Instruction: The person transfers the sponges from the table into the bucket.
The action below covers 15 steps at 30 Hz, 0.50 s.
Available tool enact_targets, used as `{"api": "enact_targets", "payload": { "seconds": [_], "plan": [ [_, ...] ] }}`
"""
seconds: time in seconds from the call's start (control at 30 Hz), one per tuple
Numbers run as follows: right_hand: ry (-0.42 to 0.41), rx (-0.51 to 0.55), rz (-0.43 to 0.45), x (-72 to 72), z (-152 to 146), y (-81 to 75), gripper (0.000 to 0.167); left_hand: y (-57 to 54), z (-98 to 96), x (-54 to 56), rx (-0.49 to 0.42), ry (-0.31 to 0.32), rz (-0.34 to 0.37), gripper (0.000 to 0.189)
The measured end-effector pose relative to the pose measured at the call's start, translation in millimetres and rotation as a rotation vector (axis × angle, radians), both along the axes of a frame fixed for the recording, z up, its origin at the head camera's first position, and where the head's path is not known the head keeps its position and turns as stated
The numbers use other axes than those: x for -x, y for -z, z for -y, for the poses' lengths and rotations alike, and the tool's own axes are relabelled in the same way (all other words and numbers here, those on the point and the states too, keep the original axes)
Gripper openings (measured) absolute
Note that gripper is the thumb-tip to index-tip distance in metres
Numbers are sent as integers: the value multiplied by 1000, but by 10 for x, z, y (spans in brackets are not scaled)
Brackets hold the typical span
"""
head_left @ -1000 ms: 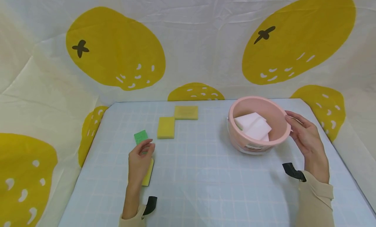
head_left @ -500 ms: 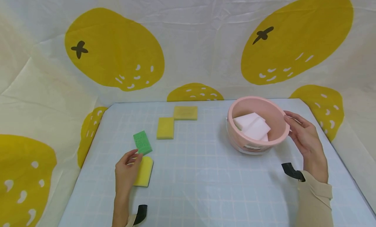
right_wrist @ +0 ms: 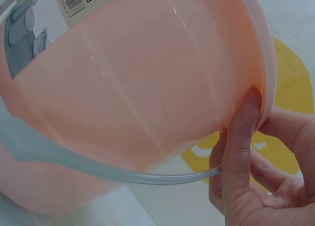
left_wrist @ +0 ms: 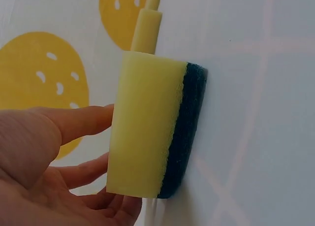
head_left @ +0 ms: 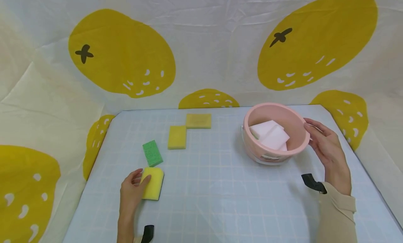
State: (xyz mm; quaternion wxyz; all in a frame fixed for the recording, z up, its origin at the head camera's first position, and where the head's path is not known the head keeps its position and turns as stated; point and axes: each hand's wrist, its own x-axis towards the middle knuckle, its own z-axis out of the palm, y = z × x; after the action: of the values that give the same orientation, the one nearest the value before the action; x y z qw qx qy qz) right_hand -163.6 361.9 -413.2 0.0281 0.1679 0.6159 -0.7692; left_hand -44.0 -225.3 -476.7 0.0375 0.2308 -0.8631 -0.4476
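Observation:
A yellow sponge (head_left: 153, 184) with a dark green scouring side lies scouring side down on the table. My left hand (head_left: 131, 190) is at its left edge, thumb over the top face and fingers loosely bent beside it; contact is hard to tell. The left wrist view shows the two-layer sponge (left_wrist: 147, 127) close up, with the thumb and fingertips at its faces. At the right, my right hand (head_left: 329, 145) grips the rim of a pink bucket (head_left: 297, 131) holding white sponges (head_left: 273, 135). In the right wrist view, fingers (right_wrist: 238, 142) press the bucket's outer wall below its rim.
A green sponge (head_left: 152, 153) lies just beyond the yellow one. Two thinner yellow sponges (head_left: 177, 137) lie farther back, near the wall cloth. The bucket's clear handle (right_wrist: 147, 178) hangs down along its side.
My left hand has moved back from over the green sponge, left and toward me, to the yellow sponge's left edge. The right hand and the bucket stay in place.

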Motion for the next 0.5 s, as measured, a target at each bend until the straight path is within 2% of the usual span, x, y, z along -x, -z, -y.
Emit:
{"api": "enact_targets", "payload": {
  "seconds": [0.23,0.5],
  "plan": [
    [1,-4,1,-1,6,6,62,11,48,-24,8,54,125,56],
    [-4,0,-14,-13,-3,7,59,-26,19,5,9,70,141,54]
  ]
}}
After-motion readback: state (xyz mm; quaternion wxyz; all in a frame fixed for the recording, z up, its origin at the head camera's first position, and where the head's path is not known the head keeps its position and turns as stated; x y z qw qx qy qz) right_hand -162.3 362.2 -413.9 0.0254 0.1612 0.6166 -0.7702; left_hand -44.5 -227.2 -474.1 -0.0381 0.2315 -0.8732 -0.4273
